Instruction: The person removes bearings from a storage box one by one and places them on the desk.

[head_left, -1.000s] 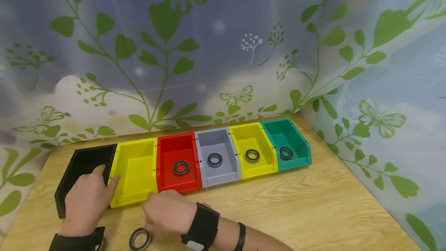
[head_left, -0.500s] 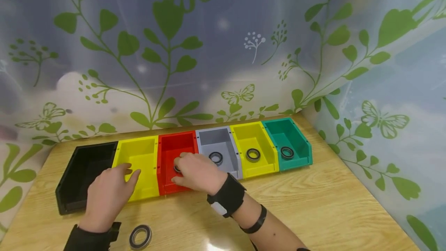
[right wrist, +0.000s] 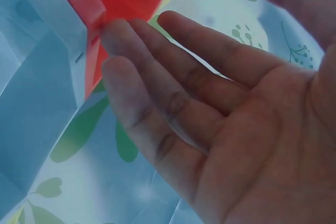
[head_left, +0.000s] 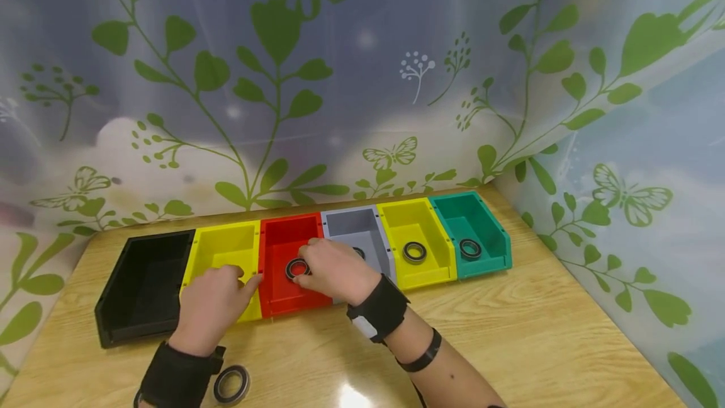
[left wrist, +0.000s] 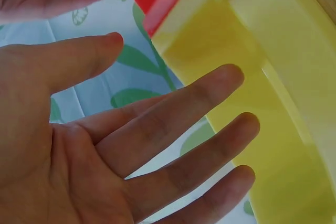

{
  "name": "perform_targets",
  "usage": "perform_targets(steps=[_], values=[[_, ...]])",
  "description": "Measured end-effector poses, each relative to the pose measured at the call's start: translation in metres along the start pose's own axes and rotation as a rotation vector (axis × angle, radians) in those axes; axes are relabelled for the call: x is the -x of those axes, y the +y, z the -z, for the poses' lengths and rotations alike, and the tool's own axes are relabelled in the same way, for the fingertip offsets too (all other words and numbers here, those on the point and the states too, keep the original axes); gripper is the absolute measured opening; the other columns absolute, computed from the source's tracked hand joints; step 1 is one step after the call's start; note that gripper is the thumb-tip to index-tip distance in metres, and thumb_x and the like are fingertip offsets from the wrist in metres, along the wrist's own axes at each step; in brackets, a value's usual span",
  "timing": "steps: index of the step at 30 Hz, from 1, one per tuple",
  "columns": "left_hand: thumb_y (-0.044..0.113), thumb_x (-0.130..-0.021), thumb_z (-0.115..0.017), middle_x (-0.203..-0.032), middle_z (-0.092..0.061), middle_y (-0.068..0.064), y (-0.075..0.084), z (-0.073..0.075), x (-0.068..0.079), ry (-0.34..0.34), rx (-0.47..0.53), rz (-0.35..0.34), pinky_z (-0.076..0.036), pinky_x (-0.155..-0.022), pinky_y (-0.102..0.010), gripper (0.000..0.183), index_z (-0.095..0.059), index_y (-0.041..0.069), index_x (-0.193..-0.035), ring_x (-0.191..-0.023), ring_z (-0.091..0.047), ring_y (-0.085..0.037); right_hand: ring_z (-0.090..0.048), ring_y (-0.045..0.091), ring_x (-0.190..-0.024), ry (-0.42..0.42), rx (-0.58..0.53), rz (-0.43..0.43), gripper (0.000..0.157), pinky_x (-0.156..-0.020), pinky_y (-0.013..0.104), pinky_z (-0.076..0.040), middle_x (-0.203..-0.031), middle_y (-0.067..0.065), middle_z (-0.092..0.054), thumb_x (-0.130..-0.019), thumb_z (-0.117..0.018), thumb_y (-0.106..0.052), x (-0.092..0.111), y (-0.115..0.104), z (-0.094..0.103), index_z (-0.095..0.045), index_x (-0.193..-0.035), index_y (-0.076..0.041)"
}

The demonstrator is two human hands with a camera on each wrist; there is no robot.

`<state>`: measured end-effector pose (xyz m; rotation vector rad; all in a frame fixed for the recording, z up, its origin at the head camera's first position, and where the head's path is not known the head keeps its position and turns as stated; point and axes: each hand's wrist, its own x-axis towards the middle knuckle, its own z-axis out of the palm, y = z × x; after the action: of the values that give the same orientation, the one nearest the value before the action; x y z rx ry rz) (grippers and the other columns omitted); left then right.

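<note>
My right hand hovers over the front of the red bin, thumb and index finger on either side of a ball bearing lying there. The right wrist view shows its palm bare and fingers extended; whether a fingertip touches the bearing I cannot tell. My left hand is over the front of the left yellow bin, with fingers spread and nothing held in the left wrist view. Another bearing lies flat on the table beside my left wrist.
A black bin stands at the row's left end. Rightward are a grey bin, its bearing partly hidden by my right hand, then a second yellow bin and a green bin, each with a bearing. A patterned curtain hangs behind.
My right hand has moved from beside the table bearing up and right to the red bin. My left hand has shifted right, from the black bin's front to the left yellow bin.
</note>
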<state>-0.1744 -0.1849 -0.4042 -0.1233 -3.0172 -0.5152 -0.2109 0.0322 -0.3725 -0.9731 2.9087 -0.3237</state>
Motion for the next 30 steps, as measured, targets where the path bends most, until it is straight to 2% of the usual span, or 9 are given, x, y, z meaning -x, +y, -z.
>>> perform_targets(steps=[2,4,7,21,28,30], values=[[0.036,-0.095,-0.074,-0.055,-0.049,-0.002,0.003,-0.003,-0.002,-0.004,0.002,0.003,-0.031,-0.042,-0.029,0.040,-0.072,-0.002,-0.081,-0.046,-0.045,-0.019,-0.041,0.010,-0.061,0.002,-0.003,0.000,0.029,-0.049,0.022,-0.028,-0.073,-0.002,-0.044,-0.094,-0.076,-0.030,-0.001,0.001,0.000,-0.057,-0.078,-0.014],[0.036,-0.094,-0.075,-0.053,-0.043,0.000,0.007,-0.005,-0.004,0.002,-0.005,0.003,-0.028,-0.042,-0.028,0.042,-0.064,0.004,-0.069,-0.045,-0.042,-0.019,-0.041,0.010,-0.061,0.006,-0.005,0.001,0.030,-0.049,0.022,-0.027,-0.073,-0.002,-0.044,-0.094,-0.076,-0.030,-0.001,0.001,-0.001,-0.057,-0.077,-0.014],[0.035,-0.093,-0.077,-0.052,-0.038,0.000,0.011,-0.008,-0.007,0.008,-0.015,0.013,-0.025,-0.043,-0.028,0.049,-0.051,0.011,-0.059,-0.043,-0.039,-0.019,-0.041,0.010,-0.060,0.015,-0.003,0.003,0.029,-0.049,0.022,-0.028,-0.072,-0.002,-0.044,-0.094,-0.076,-0.029,0.000,0.002,-0.002,-0.057,-0.077,-0.014],[0.031,-0.090,-0.080,-0.054,-0.035,0.000,0.017,-0.013,-0.008,-0.013,-0.020,0.070,-0.027,-0.044,-0.029,0.048,-0.050,0.009,-0.059,-0.045,-0.041,-0.020,-0.041,0.010,-0.061,-0.004,-0.003,0.003,0.028,-0.049,0.022,-0.029,-0.072,-0.002,-0.044,-0.093,-0.078,-0.030,-0.005,0.001,-0.007,-0.059,-0.080,-0.013],[0.031,-0.090,-0.080,-0.055,-0.039,-0.002,0.015,-0.015,-0.009,-0.018,-0.021,0.077,-0.030,-0.044,-0.030,0.045,-0.052,0.009,-0.063,-0.046,-0.043,-0.021,-0.054,0.010,-0.070,0.023,0.073,0.060,0.020,-0.061,0.021,-0.043,-0.082,-0.001,-0.061,-0.095,-0.076,-0.028,-0.018,-0.003,-0.008,-0.074,-0.100,-0.008],[0.031,-0.091,-0.080,-0.055,-0.041,-0.003,0.015,-0.015,-0.008,-0.021,-0.021,0.081,-0.031,-0.044,-0.030,0.044,-0.053,0.008,-0.064,-0.047,-0.044,-0.022,-0.055,0.011,-0.071,0.031,0.087,0.076,0.019,-0.063,0.022,-0.043,-0.081,-0.001,-0.062,-0.095,-0.075,-0.027,-0.023,-0.005,-0.008,-0.074,-0.099,-0.009]])
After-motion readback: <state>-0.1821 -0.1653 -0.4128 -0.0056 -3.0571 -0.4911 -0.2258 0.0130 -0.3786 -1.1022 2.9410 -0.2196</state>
